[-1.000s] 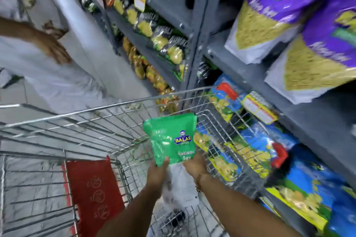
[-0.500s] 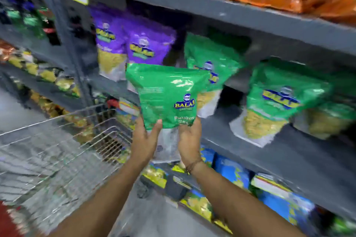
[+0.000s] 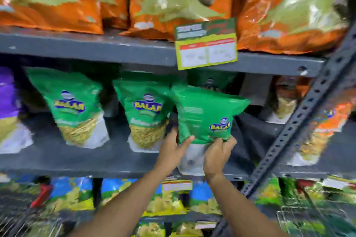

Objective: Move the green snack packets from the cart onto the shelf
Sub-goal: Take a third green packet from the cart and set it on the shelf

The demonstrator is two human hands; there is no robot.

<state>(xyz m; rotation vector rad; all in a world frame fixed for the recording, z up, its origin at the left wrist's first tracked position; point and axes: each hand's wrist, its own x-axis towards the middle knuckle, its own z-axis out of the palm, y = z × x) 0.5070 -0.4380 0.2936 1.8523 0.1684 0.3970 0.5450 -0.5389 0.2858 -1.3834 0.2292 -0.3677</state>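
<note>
A green snack packet with a blue and yellow logo is held upright over the grey middle shelf. My left hand grips its lower left edge and my right hand grips its lower right corner. The packet's white bottom part shows between my hands, close to the shelf's front edge. Two more green snack packets stand on the same shelf to its left, and another green one is partly hidden behind it. The cart's wire shows blurred at the bottom right.
Orange bags fill the shelf above, with a price tag hanging from its edge. A perforated grey upright slants down the right side. A purple bag sits at far left. Blue and yellow packets fill the lower shelf.
I lifted the green packet out of the cart and carried it up and rightward to the middle shelf, beside the other green packets. Both hands stayed on it.
</note>
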